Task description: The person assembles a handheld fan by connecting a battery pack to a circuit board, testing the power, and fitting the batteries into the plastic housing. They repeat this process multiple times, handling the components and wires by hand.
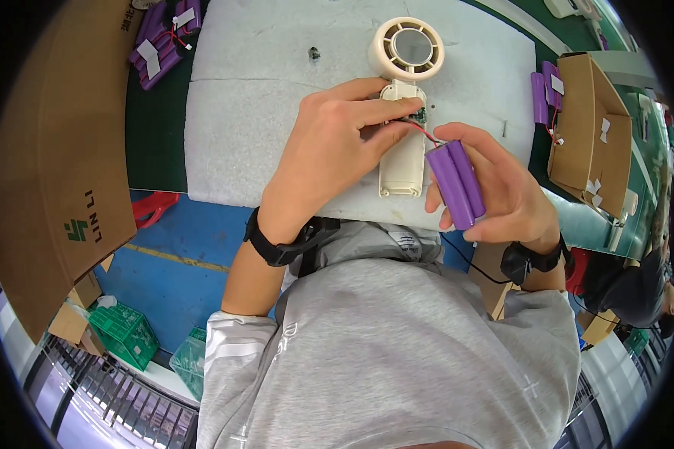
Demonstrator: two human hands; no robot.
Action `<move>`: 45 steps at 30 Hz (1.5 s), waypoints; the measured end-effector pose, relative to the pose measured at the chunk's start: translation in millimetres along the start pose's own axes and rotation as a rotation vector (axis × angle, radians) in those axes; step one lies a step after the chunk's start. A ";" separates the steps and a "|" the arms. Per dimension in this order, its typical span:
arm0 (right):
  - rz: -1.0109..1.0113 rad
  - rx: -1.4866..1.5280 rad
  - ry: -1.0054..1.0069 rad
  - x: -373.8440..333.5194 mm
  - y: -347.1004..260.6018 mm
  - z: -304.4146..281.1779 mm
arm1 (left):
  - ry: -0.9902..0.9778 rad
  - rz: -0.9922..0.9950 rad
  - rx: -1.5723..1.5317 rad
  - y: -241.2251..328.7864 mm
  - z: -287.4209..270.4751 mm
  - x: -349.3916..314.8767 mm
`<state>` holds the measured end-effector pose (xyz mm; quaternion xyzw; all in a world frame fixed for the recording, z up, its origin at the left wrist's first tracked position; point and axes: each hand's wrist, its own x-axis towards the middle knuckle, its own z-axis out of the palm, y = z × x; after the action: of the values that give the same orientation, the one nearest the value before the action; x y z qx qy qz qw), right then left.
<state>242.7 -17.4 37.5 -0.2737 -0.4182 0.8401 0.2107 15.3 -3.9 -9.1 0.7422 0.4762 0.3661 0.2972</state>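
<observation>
A cream handheld fan (401,168) lies with its handle shell opened, its round head (410,49) pointing away from me. Inside the upper handle shows a small green circuit board (419,114). My left hand (337,131) is closed at the top of the handle, its index finger reaching onto the board and its thumb by the wires. Whether a plug sits under those fingertips is hidden. Red and black wires (425,132) run from there to a purple battery pack (455,183). My right hand (505,191) grips this pack beside the handle, tilted, above the mat's near edge.
Under the fan spreads a pale foam mat (254,112) on a green table. More purple battery packs lie at the far left (157,45) and right (548,93). An open cardboard box (595,135) stands right; a large carton (60,150) rises left. Green crates (123,333) sit on the floor.
</observation>
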 end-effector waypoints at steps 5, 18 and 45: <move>0.044 -0.268 0.228 5.7 -3.3 7.5 | 0.025 0.039 0.014 1.4 0.4 0.0; -0.346 -1.108 0.347 21.6 18.2 10.4 | -0.084 0.068 -0.002 -2.9 -7.2 -0.6; -0.415 -1.490 0.542 19.0 36.4 39.1 | -0.077 0.103 -0.098 -6.6 -7.2 -0.2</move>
<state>198.8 -49.7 21.9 -0.4526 -0.8433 0.1903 0.2185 6.1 -1.0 -10.4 0.7637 0.4072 0.3751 0.3320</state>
